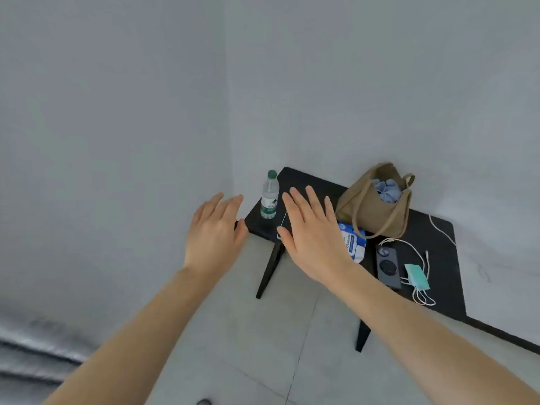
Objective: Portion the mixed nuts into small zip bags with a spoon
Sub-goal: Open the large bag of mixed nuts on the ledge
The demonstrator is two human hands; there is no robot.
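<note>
Both my hands are stretched out in front of me with the backs up and the fingers straight, and they hold nothing. My left hand [214, 232] hovers just left of a small black table [432, 247] in a room corner. My right hand [311, 238] hovers over the table's near left part and hides some of it. No nuts, zip bags or spoon show in this view.
On the black table stand a water bottle with a green cap [269, 195] and a tan tote bag [377, 206]. A blue-white wipes pack [355, 244], a dark phone [388, 267], a teal face mask [417, 276] and a white cable [441, 229] lie there. Grey walls close in behind.
</note>
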